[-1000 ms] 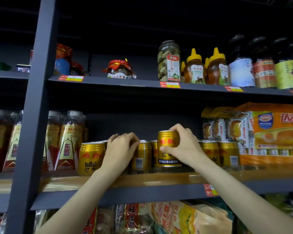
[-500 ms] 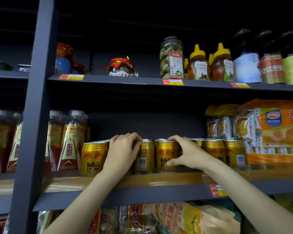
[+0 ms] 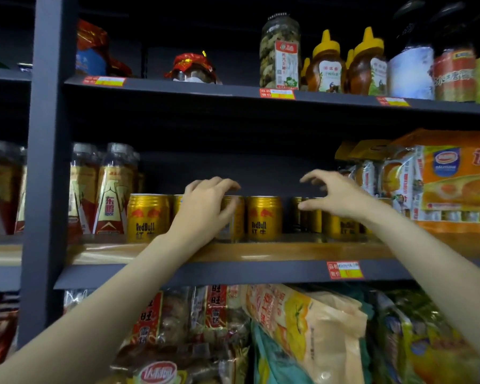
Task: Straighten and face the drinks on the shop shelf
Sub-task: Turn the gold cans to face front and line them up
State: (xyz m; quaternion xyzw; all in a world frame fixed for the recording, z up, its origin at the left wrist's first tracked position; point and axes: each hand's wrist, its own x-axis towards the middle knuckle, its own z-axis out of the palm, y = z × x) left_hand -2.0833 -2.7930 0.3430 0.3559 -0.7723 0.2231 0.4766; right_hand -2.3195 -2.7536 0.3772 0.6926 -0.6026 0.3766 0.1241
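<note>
- Head view: gold Red Bull cans (image 3: pixel 263 217) stand in a row on the middle shelf (image 3: pixel 261 252), between bottles and snack packs.
- The left hand (image 3: pixel 205 206) wraps its curled fingers over a can (image 3: pixel 234 217).
- The right hand (image 3: pixel 336 194) hovers above the rear cans (image 3: pixel 306 214), fingers spread and bent, holding nothing.

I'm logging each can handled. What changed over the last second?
The right hand set the raised gold can down into the front row, logo forward, let go, and moved right with fingers spread above the darker cans. The left hand stayed curled around its can. The leftmost can and bottles did not move.
</note>
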